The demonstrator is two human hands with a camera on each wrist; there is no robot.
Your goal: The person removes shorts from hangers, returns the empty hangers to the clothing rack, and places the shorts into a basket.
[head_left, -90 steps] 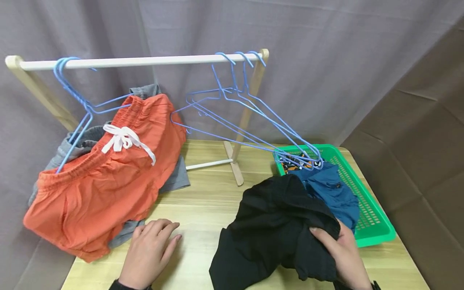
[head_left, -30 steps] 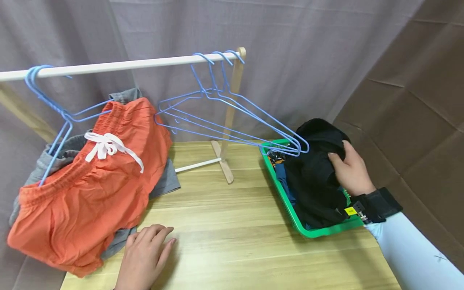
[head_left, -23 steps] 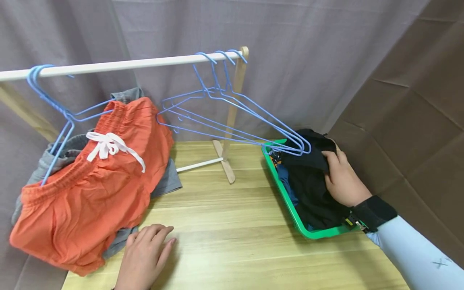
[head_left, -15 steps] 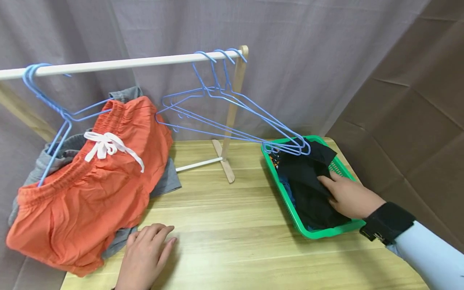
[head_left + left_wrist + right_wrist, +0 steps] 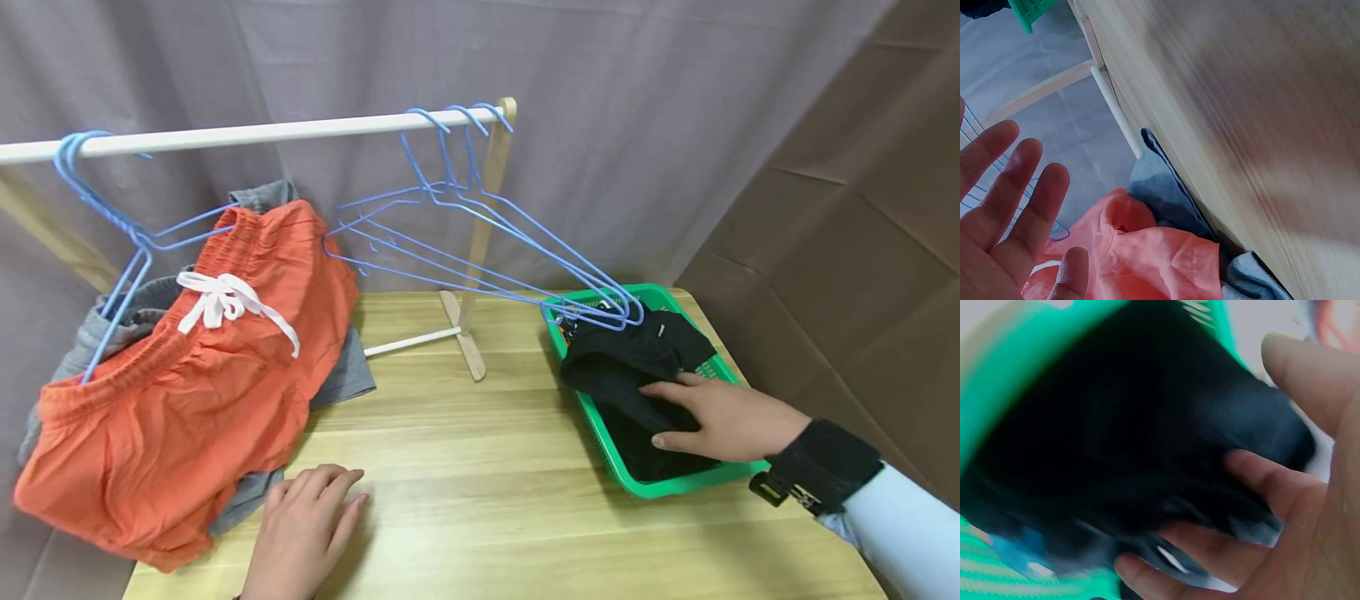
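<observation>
My right hand lies over a crumpled black garment in the green basket, with thumb and fingers spread apart. In the right wrist view the fingertips touch folds of the black cloth, and the thumb stands away from it. A small white tag shows on the garment, and one fold of it overlaps the basket's left rim. My left hand hovers low over the table at the front left, fingers loosely bent and holding nothing. Nearest to it hang orange shorts with a white drawstring.
A rack with a white bar and wooden legs stands at the back. Grey clothing hangs behind the orange shorts. Bare blue hangers hang at the right end, their corners over the basket. A brown wall borders the right side.
The black garment has gone from the table's middle front into the basket. My right hand carried it there, let it go, and has shifted across it. My left hand has stayed nearly still.
</observation>
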